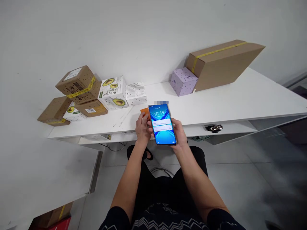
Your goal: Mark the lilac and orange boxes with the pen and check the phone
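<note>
A smartphone (163,135) with a lit blue screen showing 10:19 rests in my right hand (179,134), whose fingers wrap its right edge and back. The phone is tilted up toward me above the table's front edge. Close by its left edge, my left hand (142,129) has curled fingers around a flat-looking orange item (144,110). Most of that orange item is hidden behind the phone and my fingers, so its kind does not show. My left thumb lies right beside the phone; whether it touches cannot be made out.
On the white table (216,102), brown cartons (81,84) and a white avocado-print box (114,92) stand at left, beside a smaller white box (136,93). A lilac box (184,81) leans near a large cardboard box (223,67). A shiny dark object (214,128) sits on the shelf below.
</note>
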`<state>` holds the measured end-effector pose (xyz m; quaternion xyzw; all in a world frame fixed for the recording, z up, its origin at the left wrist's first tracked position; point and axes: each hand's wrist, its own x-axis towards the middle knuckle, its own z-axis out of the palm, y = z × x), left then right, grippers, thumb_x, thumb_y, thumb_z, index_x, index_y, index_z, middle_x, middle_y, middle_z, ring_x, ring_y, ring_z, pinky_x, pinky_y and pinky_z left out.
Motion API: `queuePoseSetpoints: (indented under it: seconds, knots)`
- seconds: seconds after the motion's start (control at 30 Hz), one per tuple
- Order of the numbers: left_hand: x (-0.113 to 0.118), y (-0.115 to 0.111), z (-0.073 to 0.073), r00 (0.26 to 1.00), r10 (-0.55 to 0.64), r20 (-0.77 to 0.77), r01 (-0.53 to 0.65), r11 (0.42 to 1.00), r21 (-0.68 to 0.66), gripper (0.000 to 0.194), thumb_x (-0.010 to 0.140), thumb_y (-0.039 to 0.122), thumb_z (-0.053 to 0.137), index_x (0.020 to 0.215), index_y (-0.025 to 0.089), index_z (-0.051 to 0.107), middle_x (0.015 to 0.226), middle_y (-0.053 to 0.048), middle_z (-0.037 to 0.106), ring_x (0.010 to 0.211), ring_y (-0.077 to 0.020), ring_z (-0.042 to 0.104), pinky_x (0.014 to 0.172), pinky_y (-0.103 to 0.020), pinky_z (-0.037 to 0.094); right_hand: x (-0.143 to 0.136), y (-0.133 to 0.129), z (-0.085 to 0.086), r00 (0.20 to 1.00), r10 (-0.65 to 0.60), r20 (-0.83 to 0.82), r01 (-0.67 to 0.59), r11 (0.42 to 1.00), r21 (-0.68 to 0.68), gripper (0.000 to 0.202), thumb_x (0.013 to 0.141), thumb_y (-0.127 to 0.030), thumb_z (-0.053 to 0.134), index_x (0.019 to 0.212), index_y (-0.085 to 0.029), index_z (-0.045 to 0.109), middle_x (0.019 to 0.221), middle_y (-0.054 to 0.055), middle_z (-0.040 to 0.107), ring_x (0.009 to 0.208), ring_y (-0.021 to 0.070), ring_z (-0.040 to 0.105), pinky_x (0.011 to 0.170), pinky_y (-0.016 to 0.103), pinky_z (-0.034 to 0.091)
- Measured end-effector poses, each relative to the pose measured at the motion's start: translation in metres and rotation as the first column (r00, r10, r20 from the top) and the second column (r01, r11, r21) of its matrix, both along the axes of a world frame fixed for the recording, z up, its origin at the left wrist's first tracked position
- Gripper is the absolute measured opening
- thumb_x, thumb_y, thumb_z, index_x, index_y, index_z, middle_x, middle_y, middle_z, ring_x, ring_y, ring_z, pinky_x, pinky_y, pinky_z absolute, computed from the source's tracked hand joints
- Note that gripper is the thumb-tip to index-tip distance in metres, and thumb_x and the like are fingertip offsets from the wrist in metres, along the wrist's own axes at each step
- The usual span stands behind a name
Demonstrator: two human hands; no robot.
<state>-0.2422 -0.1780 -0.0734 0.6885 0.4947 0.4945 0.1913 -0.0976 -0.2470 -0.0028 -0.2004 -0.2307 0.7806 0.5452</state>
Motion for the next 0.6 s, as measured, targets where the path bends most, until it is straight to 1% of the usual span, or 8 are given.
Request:
queuePoseSetpoints:
  seconds: [0.07,0.13,0.2,0.27,0.33,0.4,0.47,0.6]
  knots:
    - [0.0,-0.004,0.005,0.989,0.042,-0.142,-0.033,0.998,0.062,0.039,0.091,0.041,0.061,0.123,0.02,0.059,0.142,-0.016,0.053,0.129,-0.0335,0.052,0.105,-0.053,0.045,0.022,0.001,-0.005,0.956,-0.186,0.228,0.186,0.982,0.023,0.052,0.082,-0.057,0.052,0.12,-0.023,0.056,0.107,0.009,0.072,0.092,0.0264,0.071,0.074,0.041,0.058]
    - [0.0,-0.006,0.008,0.954,0.102,-0.281,-0.064,0.988,0.14,0.037,0.093,0.039,0.058,0.125,0.02,0.056,0.142,-0.016,0.052,0.127,-0.0308,0.054,0.102,-0.049,0.048,0.046,0.006,-0.013,0.765,-0.354,0.538,0.363,0.927,0.093,0.047,0.081,-0.054,0.058,0.12,-0.028,0.054,0.105,0.004,0.07,0.088,0.0227,0.069,0.073,0.036,0.056]
    - [0.0,-0.006,0.009,0.929,0.136,-0.344,-0.072,0.979,0.193,0.036,0.094,0.038,0.056,0.126,0.02,0.054,0.14,-0.017,0.053,0.125,-0.029,0.056,0.1,-0.046,0.05,0.069,0.013,-0.024,0.426,-0.408,0.807,0.429,0.877,0.217,0.045,0.083,-0.051,0.058,0.121,-0.029,0.053,0.101,0.004,0.068,0.088,0.0223,0.066,0.075,0.035,0.054]
    - [0.0,-0.006,0.009,0.922,0.145,-0.359,-0.068,0.974,0.218,0.037,0.095,0.038,0.055,0.127,0.02,0.053,0.139,-0.017,0.054,0.125,-0.0286,0.057,0.099,-0.045,0.051,0.088,0.022,-0.034,0.033,-0.364,0.931,0.38,0.866,0.325,0.048,0.084,-0.047,0.055,0.126,-0.024,0.054,0.1,0.008,0.066,0.091,0.0264,0.063,0.08,0.04,0.051]
    - [0.0,-0.005,0.008,0.92,0.145,-0.363,-0.061,0.971,0.233,0.037,0.095,0.038,0.054,0.127,0.02,0.053,0.138,-0.018,0.054,0.125,-0.0285,0.057,0.098,-0.044,0.051,0.1,0.031,-0.044,-0.331,-0.285,0.9,0.294,0.875,0.385,0.051,0.084,-0.041,0.053,0.131,-0.018,0.054,0.109,0.016,0.064,0.098,0.0328,0.059,0.084,0.047,0.047]
    - [0.0,-0.005,0.007,0.92,0.147,-0.362,-0.06,0.969,0.242,0.037,0.095,0.038,0.054,0.127,0.02,0.053,0.138,-0.018,0.054,0.124,-0.0281,0.058,0.097,-0.043,0.052,0.108,0.04,-0.052,-0.576,-0.23,0.784,0.203,0.889,0.41,0.054,0.085,-0.037,0.051,0.134,-0.015,0.053,0.121,0.024,0.059,0.105,0.0383,0.055,0.087,0.051,0.044]
    - [-0.001,-0.005,0.006,0.92,0.15,-0.363,-0.061,0.967,0.247,0.037,0.095,0.038,0.054,0.128,0.02,0.053,0.139,-0.017,0.054,0.123,-0.0278,0.058,0.096,-0.042,0.052,0.114,0.047,-0.061,-0.683,-0.223,0.695,0.109,0.91,0.4,0.057,0.086,-0.038,0.051,0.138,-0.013,0.052,0.126,0.026,0.056,0.108,0.0413,0.053,0.088,0.053,0.043]
    - [-0.005,0.0,0.002,0.917,0.137,-0.374,-0.034,0.963,0.268,0.038,0.095,0.037,0.054,0.129,0.02,0.054,0.137,-0.017,0.056,0.127,-0.0279,0.056,0.101,-0.043,0.051,0.124,0.058,-0.075,-0.713,-0.241,0.658,-0.002,0.94,0.341,0.062,0.088,-0.039,0.051,0.144,-0.012,0.047,0.127,0.025,0.058,0.113,0.0416,0.052,0.092,0.054,0.043]
